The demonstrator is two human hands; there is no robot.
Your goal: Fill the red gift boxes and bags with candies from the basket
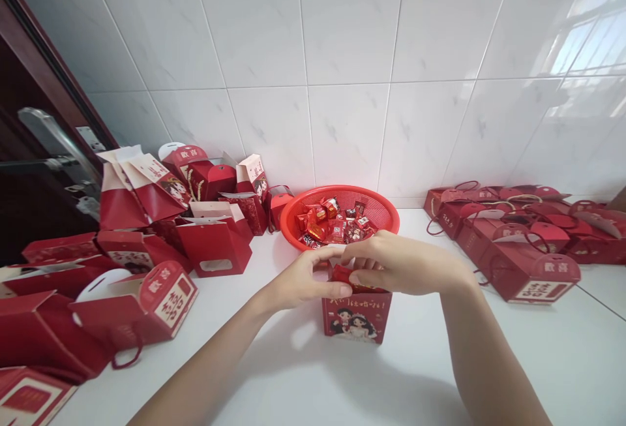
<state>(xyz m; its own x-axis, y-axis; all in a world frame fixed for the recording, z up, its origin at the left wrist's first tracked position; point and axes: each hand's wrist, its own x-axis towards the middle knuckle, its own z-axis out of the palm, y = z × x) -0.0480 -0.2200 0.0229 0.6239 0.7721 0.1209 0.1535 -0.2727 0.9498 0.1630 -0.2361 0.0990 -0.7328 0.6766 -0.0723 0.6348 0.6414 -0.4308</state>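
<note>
A small red gift box (pixel 357 321) with a cartoon bride and groom on its front stands upright on the white surface in front of me. My left hand (pixel 308 279) is closed around its upper left side, thumb across the front near the top edge. Over the box's top, my right hand (pixel 396 263) has its fingers curled in at the opening. A shiny red piece (pixel 341 274) shows between the two hands; whether it is a wrapped candy or part of the box, I cannot tell. Just behind stands a red plastic basket (pixel 388 217) holding wrapped candies (pixel 337 227).
Several red gift boxes (pixel 215 243) crowd the left side, some stacked, some with lids up. More red boxes with cord handles (pixel 518 250) stand in rows on the right. A tiled wall (pixel 347 132) closes off the back, and a door handle (pixel 59 132) juts in at far left.
</note>
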